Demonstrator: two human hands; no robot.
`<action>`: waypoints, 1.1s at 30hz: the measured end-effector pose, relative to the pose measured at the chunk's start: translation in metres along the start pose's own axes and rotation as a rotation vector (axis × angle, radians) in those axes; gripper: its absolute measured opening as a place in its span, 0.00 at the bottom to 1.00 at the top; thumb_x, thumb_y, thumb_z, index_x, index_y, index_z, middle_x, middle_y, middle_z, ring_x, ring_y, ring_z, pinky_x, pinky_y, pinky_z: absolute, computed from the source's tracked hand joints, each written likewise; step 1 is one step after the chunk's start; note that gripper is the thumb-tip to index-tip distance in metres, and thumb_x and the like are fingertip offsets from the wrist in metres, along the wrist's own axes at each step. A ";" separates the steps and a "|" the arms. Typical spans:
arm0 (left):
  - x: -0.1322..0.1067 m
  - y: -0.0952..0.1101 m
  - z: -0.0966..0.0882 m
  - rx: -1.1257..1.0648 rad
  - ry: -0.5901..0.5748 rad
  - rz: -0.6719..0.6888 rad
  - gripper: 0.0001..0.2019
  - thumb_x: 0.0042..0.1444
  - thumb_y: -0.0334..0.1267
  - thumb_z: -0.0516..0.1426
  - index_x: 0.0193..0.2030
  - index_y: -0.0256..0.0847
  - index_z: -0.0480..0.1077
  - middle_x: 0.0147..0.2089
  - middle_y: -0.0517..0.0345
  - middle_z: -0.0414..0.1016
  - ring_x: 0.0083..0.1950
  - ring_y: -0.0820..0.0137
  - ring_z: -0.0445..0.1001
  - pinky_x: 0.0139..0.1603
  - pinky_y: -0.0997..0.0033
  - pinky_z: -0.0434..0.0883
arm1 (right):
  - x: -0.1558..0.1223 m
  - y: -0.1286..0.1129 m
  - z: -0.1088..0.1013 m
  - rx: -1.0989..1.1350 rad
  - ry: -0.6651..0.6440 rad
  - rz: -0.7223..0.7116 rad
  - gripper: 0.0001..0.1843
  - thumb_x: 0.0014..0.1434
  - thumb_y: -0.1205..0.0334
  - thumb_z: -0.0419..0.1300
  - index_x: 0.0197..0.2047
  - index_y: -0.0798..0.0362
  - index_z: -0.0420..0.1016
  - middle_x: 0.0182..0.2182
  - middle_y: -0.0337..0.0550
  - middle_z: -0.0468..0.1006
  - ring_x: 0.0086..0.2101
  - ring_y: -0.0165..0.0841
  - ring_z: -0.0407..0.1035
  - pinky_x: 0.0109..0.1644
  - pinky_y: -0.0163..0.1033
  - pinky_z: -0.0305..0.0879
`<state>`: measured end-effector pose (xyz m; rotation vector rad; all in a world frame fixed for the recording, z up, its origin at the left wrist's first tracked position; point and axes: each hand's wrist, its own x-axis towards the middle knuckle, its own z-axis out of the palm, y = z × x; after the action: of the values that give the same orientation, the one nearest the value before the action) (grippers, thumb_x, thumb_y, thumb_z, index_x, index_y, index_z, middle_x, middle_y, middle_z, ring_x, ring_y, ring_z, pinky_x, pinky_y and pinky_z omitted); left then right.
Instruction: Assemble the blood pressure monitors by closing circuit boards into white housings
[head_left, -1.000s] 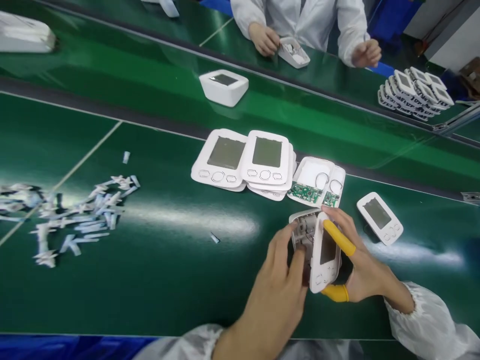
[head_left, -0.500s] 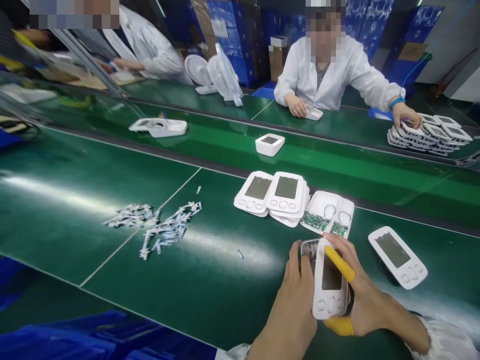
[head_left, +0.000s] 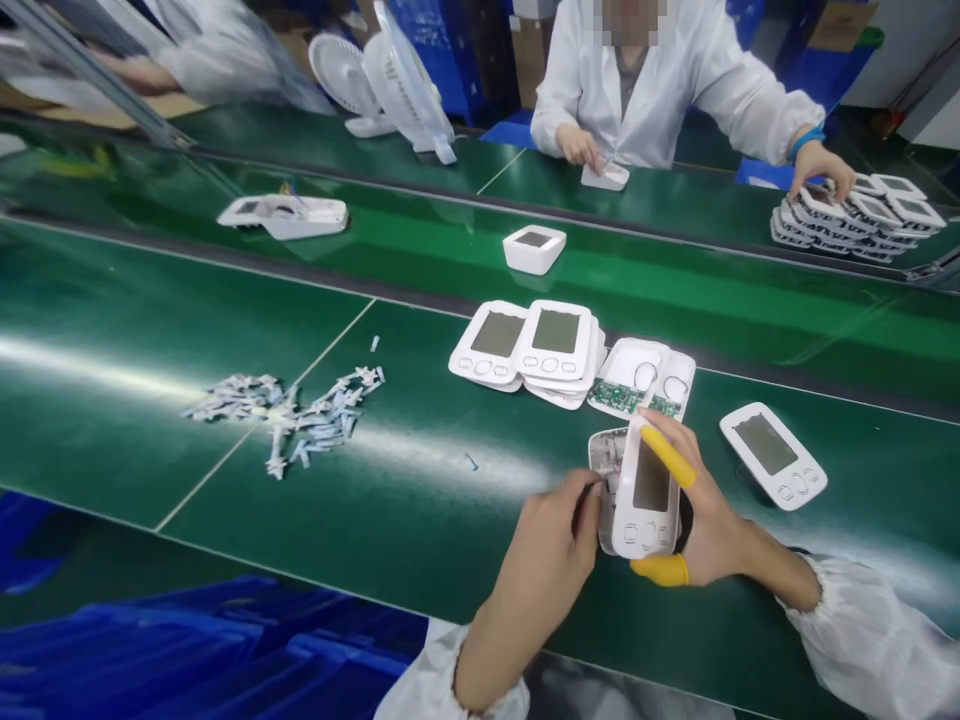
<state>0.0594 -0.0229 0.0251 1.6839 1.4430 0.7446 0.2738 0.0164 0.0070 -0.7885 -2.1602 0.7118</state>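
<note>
My right hand point(head_left: 701, 515), with yellow finger cots on the thumb and forefinger, grips a white front cover with a grey screen point(head_left: 645, 495) and holds it tilted against a white device body point(head_left: 606, 460). My left hand point(head_left: 551, 540) pinches the left edge of that body, fingers curled. Both hands hover just above the green table point(head_left: 420, 520) near its front edge.
Stacks of white front covers point(head_left: 536, 350) and open shells with green circuit boards point(head_left: 641, 385) lie beyond my hands; one loose cover point(head_left: 772, 455) lies to the right. A heap of small white strips point(head_left: 289, 415) lies left. A finished unit point(head_left: 534, 248) rides the belt. A person opposite touches another stack point(head_left: 851, 215).
The view has swung up and back down, so the far workers now show. My hands keep hold of the cover and body; my left fingers have slid to the body's left edge.
</note>
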 end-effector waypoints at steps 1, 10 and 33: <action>0.002 -0.002 0.000 -0.138 -0.044 -0.058 0.12 0.73 0.40 0.48 0.43 0.41 0.71 0.26 0.61 0.72 0.21 0.69 0.73 0.21 0.74 0.68 | 0.001 -0.001 -0.001 -0.009 -0.007 0.011 0.61 0.50 0.55 0.72 0.79 0.46 0.43 0.75 0.57 0.48 0.73 0.59 0.46 0.74 0.70 0.49; 0.004 -0.012 0.008 -0.817 -0.181 -0.132 0.09 0.68 0.36 0.57 0.50 0.40 0.76 0.39 0.54 0.83 0.34 0.71 0.80 0.28 0.80 0.77 | 0.007 -0.004 -0.009 -0.053 -0.053 0.066 0.63 0.48 0.50 0.75 0.78 0.42 0.45 0.77 0.53 0.45 0.74 0.64 0.44 0.74 0.74 0.47; 0.001 -0.022 0.015 -0.514 0.049 0.178 0.11 0.67 0.25 0.53 0.42 0.40 0.74 0.34 0.62 0.80 0.29 0.77 0.76 0.30 0.82 0.71 | 0.005 -0.005 -0.009 -0.133 -0.104 0.161 0.62 0.45 0.44 0.77 0.76 0.38 0.50 0.76 0.50 0.46 0.73 0.67 0.46 0.73 0.77 0.48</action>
<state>0.0603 -0.0235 -0.0018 1.4045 1.0230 1.1503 0.2760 0.0186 0.0182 -1.0253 -2.2738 0.7096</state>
